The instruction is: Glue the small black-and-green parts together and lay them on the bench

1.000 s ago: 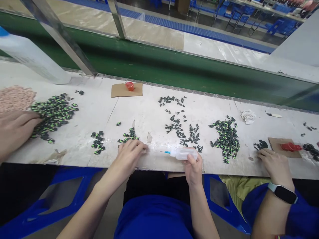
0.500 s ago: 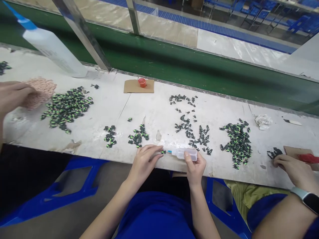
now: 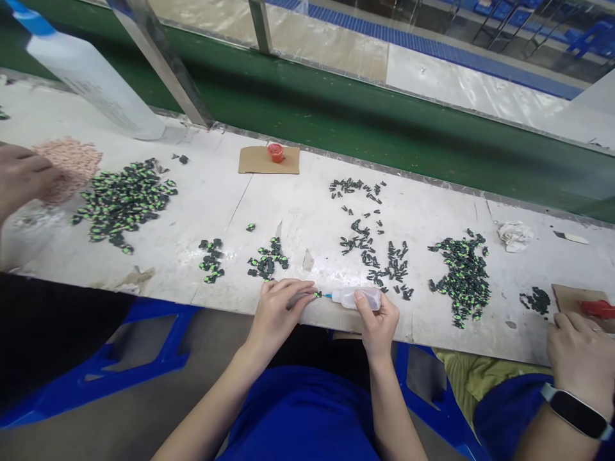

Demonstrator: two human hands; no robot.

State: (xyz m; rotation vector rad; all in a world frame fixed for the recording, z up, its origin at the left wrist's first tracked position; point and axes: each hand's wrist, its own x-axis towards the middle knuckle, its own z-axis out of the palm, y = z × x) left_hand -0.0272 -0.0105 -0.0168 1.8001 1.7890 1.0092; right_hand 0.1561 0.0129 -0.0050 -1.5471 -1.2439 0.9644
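Between its fingertips my left hand point(image 3: 281, 312) pinches a small black and green piece point(image 3: 318, 294) just above the front edge of the white table point(image 3: 202, 211). My right hand point(image 3: 377, 320) is wrapped round a small clear bottle point(image 3: 354, 298), lying on its side in the air. Its blue tip points left and meets or nearly meets the piece; the exact contact is too small to tell. Loose black and green pieces point(image 3: 269, 258) lie beyond my left hand, and slim dark pieces point(image 3: 395, 262) are scattered beyond my right.
A large white bottle point(image 3: 91, 83) stands at the back left near a black-green pile point(image 3: 125, 202) and pink pieces point(image 3: 72, 163). Cardboard point(image 3: 252, 160) holds a red cup point(image 3: 275, 152). Another pile point(image 3: 464, 278) lies right. Other people's hands are at both sides.
The bottle tip is now nearer the piece in my left hand. At the right, another person's hand has moved off the small dark pieces toward the table's front edge. The view has shifted slightly.
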